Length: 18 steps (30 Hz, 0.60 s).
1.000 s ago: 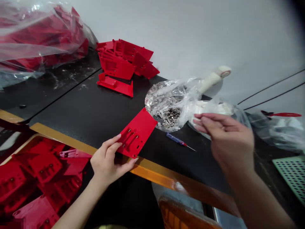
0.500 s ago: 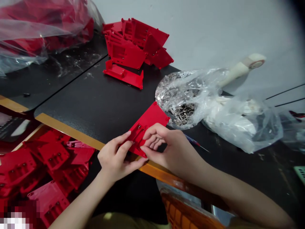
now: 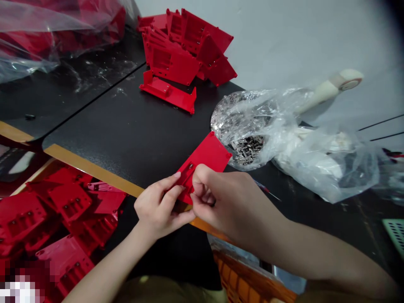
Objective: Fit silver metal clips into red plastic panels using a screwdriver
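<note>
Watching from afar, I see the left hand [image 3: 159, 208] gripping the lower edge of a red plastic plate [image 3: 210, 153], just above the orange table edge [image 3: 94, 172]. The right hand [image 3: 221, 202] curls closed, pinching the plate; I cannot see what its fingertips touch. Just beyond the plate sits a clear bag of metal clips [image 3: 248, 147]. Left of the hands lies a heap of red parts [image 3: 67, 206]; farther out stands a pile of red housings [image 3: 170, 59].

Red plate [image 3: 211, 155] was smooth semi-gloss plastic; clips [image 3: 248, 149] were shiny metal, in thin glossy clear plastic bag [image 3: 246, 122]; table top [image 3: 104, 113] was matt black, slightly rough w/ scuffs; edge strip [image 3: 94, 172] was smooth, semi-gloss orange.
</note>
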### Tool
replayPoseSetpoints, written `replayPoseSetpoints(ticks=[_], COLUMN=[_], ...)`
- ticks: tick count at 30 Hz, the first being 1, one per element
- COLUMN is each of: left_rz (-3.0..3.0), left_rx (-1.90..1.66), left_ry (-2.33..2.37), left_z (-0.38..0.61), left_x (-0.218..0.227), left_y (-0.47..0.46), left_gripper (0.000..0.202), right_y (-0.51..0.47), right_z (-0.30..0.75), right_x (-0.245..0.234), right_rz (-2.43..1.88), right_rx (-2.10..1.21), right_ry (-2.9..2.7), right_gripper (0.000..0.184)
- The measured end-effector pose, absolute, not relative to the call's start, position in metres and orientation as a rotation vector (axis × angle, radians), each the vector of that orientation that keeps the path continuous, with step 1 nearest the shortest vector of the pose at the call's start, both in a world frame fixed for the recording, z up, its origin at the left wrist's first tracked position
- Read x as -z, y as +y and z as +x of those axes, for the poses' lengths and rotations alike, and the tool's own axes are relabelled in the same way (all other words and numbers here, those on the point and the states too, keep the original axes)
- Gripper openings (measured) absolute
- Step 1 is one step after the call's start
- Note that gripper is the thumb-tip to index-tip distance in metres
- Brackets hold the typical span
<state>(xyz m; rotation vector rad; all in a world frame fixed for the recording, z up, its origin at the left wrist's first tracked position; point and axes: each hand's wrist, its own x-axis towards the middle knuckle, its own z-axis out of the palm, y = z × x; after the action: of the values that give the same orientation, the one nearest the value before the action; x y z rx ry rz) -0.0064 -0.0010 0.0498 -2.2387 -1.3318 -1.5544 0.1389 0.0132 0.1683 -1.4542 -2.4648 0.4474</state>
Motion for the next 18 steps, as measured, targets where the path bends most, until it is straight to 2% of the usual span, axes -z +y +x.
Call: replayPoseSetpoints(ticks=[13, 18], left_rz=[-2.291, -2.332], left_rx=[1.617, 1.601], left_ry=[-1.294, -1.326], left_z=[-0.0100, -0.0118], left_x=[-0.0457, -0.0426], left_y=[0.0007, -0.0013], left_gripper=[0.039, 0.043], right_y=[0.0134, 0.0135], right_z=[0.1417, 0.1453], right_x=[-0.1669, -0.1643], right_rz=[-1.419, -1.439], right_rx=[-0.322, -0.392], right_ry=[-2.501, -2.502], right_gripper=[0.028, 0.028])
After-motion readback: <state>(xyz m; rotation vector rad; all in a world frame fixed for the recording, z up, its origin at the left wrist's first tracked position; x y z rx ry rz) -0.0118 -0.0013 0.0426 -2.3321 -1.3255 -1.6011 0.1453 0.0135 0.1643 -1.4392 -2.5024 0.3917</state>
